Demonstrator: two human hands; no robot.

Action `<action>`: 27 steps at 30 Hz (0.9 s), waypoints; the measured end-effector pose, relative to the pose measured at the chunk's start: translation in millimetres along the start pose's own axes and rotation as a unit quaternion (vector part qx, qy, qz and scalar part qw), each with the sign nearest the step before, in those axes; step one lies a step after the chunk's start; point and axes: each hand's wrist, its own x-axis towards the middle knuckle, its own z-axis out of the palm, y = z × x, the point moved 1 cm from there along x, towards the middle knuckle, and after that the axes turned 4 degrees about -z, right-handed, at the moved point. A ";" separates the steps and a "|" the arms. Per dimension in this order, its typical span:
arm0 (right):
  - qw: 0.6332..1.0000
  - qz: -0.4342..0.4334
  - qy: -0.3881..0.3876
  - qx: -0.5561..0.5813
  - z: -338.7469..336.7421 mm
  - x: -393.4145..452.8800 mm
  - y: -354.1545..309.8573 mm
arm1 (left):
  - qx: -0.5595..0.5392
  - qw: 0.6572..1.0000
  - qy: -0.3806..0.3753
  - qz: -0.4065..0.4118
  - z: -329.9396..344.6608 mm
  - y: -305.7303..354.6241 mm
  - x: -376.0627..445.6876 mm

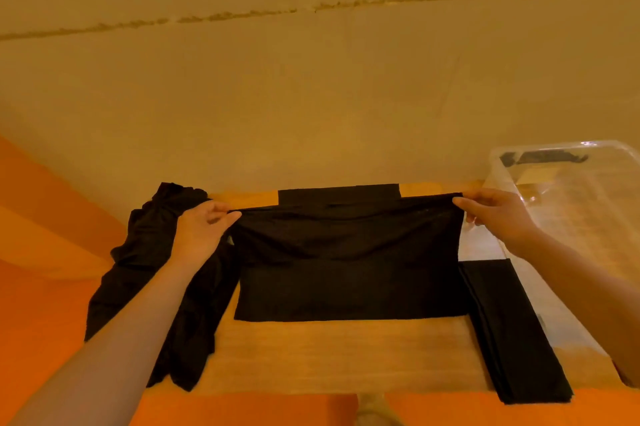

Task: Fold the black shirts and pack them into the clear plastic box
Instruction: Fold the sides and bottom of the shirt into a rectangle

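Black fabric shirt (348, 263) on wooden table (346, 353), far edge lifted taut: pinched by left hand (202, 228) and right hand (495, 214) at opposite corners, apparently for folding toward body. Right of right-hand pinch: clear plastic box (585, 218), contents indistinct, cropped. Beneath left forearm: crumpled black shirts (145, 270).

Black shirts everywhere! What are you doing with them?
A person is folding shirts on a wooden table. The left hand and right hand each pinch a corner of the middle shirt, lifting its far edge while its near part lies flat. A crumpled pile of shirts waits on the left. One folded shirt lies on the right, beside the clear plastic box, not yet packed.
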 end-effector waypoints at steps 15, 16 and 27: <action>0.985 0.058 0.021 -0.160 55.1 155.9 60.8 | 0.132 0.986 0.047 -0.096 123.8 -21.6 148.0; 0.984 0.057 0.022 -0.165 55.4 157.1 63.2 | 0.135 0.984 0.056 -0.106 126.5 -26.3 150.0; 0.945 -0.162 0.030 -0.283 84.4 130.0 58.2 | 0.258 0.960 0.076 0.081 152.3 -19.7 106.4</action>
